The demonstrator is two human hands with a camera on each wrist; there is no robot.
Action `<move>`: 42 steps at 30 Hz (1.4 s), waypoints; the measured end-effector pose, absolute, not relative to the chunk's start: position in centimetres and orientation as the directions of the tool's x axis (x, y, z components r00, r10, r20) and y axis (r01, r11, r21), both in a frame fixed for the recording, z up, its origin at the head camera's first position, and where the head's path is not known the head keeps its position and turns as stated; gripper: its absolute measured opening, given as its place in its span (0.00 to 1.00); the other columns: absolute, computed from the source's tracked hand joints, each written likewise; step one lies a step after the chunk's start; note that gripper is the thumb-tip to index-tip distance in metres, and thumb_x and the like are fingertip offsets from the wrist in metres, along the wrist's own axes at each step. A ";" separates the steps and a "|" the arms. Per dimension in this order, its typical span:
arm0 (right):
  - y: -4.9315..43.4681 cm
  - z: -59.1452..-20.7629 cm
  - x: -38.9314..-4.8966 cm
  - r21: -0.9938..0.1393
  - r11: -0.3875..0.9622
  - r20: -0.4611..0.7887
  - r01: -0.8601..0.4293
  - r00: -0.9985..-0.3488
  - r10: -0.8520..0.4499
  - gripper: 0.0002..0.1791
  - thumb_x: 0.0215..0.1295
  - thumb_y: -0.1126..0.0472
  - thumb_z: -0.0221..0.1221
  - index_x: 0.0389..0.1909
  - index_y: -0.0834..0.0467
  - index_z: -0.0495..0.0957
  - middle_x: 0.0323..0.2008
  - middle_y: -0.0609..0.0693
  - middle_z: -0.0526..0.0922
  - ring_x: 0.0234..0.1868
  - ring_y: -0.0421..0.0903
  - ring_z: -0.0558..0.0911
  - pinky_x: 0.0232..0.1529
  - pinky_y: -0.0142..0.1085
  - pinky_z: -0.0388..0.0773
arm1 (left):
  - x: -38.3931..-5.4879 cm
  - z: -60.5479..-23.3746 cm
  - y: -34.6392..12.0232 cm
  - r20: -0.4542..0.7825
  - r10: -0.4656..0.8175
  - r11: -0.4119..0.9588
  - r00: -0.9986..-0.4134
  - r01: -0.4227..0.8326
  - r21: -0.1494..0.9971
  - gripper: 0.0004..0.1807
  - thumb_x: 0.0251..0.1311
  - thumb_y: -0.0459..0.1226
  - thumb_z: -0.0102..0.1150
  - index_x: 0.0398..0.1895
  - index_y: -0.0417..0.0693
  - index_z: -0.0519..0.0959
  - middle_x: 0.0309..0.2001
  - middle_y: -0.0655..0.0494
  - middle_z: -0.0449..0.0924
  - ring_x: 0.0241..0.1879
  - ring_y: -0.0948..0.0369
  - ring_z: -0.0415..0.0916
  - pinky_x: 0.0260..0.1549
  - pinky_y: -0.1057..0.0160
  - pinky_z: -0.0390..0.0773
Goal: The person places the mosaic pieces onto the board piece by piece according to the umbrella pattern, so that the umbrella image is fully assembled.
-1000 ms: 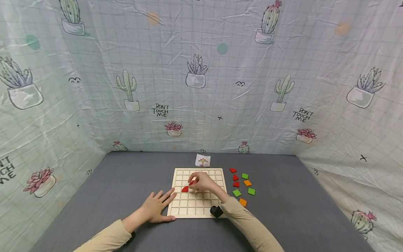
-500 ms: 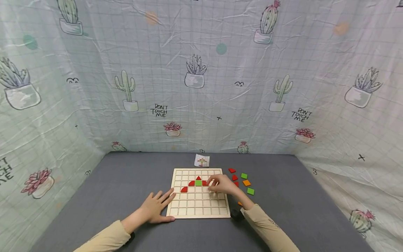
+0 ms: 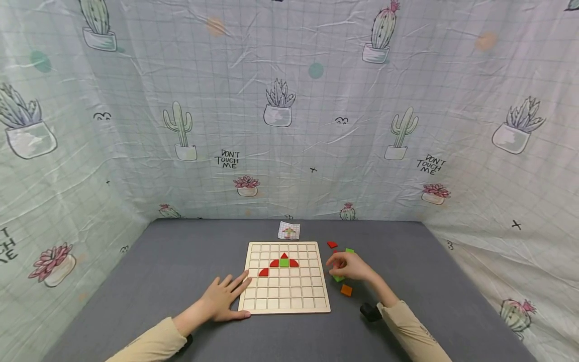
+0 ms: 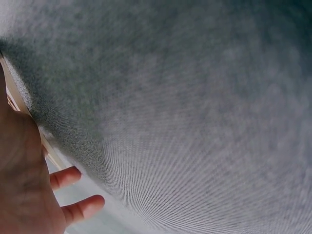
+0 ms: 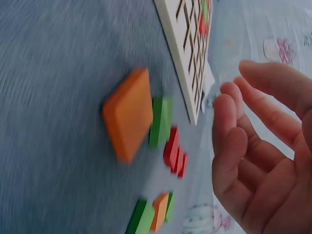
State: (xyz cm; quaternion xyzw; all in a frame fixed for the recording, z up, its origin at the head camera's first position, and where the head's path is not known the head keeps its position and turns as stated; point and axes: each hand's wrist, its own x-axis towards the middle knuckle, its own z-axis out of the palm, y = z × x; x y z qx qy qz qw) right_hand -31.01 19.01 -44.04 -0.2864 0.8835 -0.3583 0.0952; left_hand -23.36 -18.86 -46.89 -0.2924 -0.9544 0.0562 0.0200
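A wooden grid board [image 3: 312, 294] lies on the grey table. On it sit a green square tile [image 3: 284, 263], a red triangle [image 3: 284, 256] above it, red rounded tiles on either side, and one more red rounded tile [image 3: 264, 272] lower left. My left hand [image 3: 221, 300] lies spread, fingertips on the board's left edge. To the right of the board my right hand [image 3: 350, 266] hovers over loose tiles, hiding some. In the right wrist view its fingers bend loosely with nothing between them, near an orange tile [image 5: 129, 117] and a green tile [image 5: 160, 122].
A small card [image 3: 288, 231] with a coloured grid pattern lies behind the board. A loose red tile [image 3: 332, 245] lies off the board's back right corner. In the right wrist view, several red tiles [image 5: 170, 147] lie in a row. A printed cactus curtain [image 3: 289, 191] surrounds the table.
My right hand has moved right, off the board to the loose tiles. It has left a red rounded tile right of the green square. My left hand stays in place.
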 end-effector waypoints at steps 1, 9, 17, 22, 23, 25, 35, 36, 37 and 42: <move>19.4 -44.0 -31.0 -0.690 0.584 0.027 -0.427 -0.821 -0.570 0.14 0.56 0.62 0.58 0.42 0.65 0.77 0.25 0.55 0.79 0.21 0.40 0.73 0.22 0.30 0.68 | -23.4 -46.9 -18.9 0.004 0.558 0.825 -0.830 0.553 -0.118 0.46 0.50 0.70 0.37 0.66 0.50 0.57 0.67 0.51 0.56 0.57 0.48 0.63 0.47 0.42 0.64; 21.0 -45.3 -31.2 -0.649 0.622 0.003 -0.437 -0.820 -0.573 0.12 0.54 0.67 0.58 0.41 0.63 0.78 0.24 0.52 0.80 0.20 0.37 0.72 0.22 0.29 0.68 | -23.4 -47.1 -18.9 0.002 0.551 0.828 -0.835 0.546 -0.127 0.46 0.50 0.70 0.37 0.66 0.51 0.57 0.67 0.52 0.56 0.56 0.49 0.64 0.45 0.44 0.65; 21.6 -46.0 -31.1 -0.628 0.647 -0.002 -0.431 -0.831 -0.556 0.13 0.53 0.67 0.59 0.42 0.63 0.77 0.21 0.53 0.80 0.18 0.37 0.72 0.20 0.30 0.68 | -23.4 -47.0 -18.6 0.010 0.538 0.836 -0.843 0.533 -0.132 0.46 0.49 0.70 0.40 0.66 0.52 0.57 0.67 0.53 0.56 0.56 0.50 0.64 0.44 0.45 0.65; 21.8 -46.1 -31.1 -0.647 0.657 -0.028 -0.387 -0.849 -0.528 0.14 0.53 0.69 0.58 0.43 0.62 0.77 0.17 0.51 0.78 0.16 0.38 0.70 0.19 0.30 0.66 | -23.4 -47.1 -18.6 0.028 0.545 0.834 -0.838 0.538 -0.126 0.46 0.49 0.69 0.40 0.66 0.52 0.58 0.67 0.53 0.56 0.56 0.50 0.64 0.43 0.45 0.65; 21.8 -46.1 -31.1 -0.650 0.658 -0.031 -0.379 -0.853 -0.521 0.14 0.52 0.70 0.58 0.42 0.62 0.76 0.16 0.51 0.77 0.16 0.38 0.69 0.19 0.30 0.64 | -23.4 -47.1 -18.6 0.028 0.545 0.834 -0.838 0.538 -0.125 0.46 0.49 0.69 0.40 0.66 0.51 0.58 0.67 0.53 0.56 0.56 0.50 0.64 0.42 0.45 0.65; 21.8 -46.2 -31.1 -0.646 0.665 -0.033 -0.374 -0.858 -0.513 0.14 0.51 0.71 0.57 0.41 0.62 0.76 0.15 0.50 0.76 0.15 0.37 0.67 0.18 0.29 0.63 | -23.4 -47.1 -18.7 0.023 0.542 0.835 -0.840 0.536 -0.127 0.46 0.49 0.69 0.40 0.66 0.52 0.57 0.67 0.53 0.56 0.56 0.50 0.64 0.43 0.45 0.65; 21.7 -46.2 -31.2 -0.590 0.694 -0.004 -0.413 -0.858 -0.514 0.11 0.49 0.68 0.60 0.36 0.63 0.76 0.18 0.49 0.79 0.16 0.36 0.71 0.19 0.30 0.67 | -23.4 -46.9 -18.6 0.003 0.538 0.836 -0.843 0.533 -0.126 0.46 0.50 0.69 0.39 0.66 0.52 0.57 0.67 0.53 0.55 0.57 0.50 0.64 0.44 0.44 0.65; 21.7 -46.2 -31.2 -0.589 0.695 -0.003 -0.413 -0.858 -0.514 0.11 0.49 0.68 0.61 0.36 0.64 0.76 0.18 0.49 0.79 0.16 0.36 0.71 0.19 0.30 0.67 | -23.4 -46.9 -18.6 0.005 0.539 0.836 -0.842 0.534 -0.127 0.46 0.50 0.69 0.39 0.66 0.52 0.57 0.67 0.53 0.55 0.56 0.50 0.64 0.44 0.44 0.65; 21.7 -46.2 -31.1 -0.590 0.693 -0.003 -0.414 -0.857 -0.515 0.12 0.49 0.68 0.61 0.36 0.64 0.76 0.18 0.49 0.79 0.16 0.36 0.71 0.19 0.30 0.67 | -23.4 -46.9 -18.7 0.006 0.540 0.835 -0.842 0.535 -0.130 0.46 0.50 0.69 0.39 0.66 0.52 0.57 0.67 0.53 0.55 0.56 0.50 0.64 0.44 0.44 0.65; 21.6 -46.1 -31.1 -0.607 0.682 -0.010 -0.407 -0.855 -0.518 0.12 0.49 0.68 0.61 0.37 0.65 0.76 0.18 0.50 0.79 0.17 0.36 0.71 0.20 0.29 0.68 | -23.5 -47.0 -18.7 0.009 0.544 0.833 -0.839 0.538 -0.130 0.46 0.50 0.69 0.39 0.66 0.52 0.57 0.67 0.53 0.56 0.56 0.50 0.64 0.43 0.44 0.65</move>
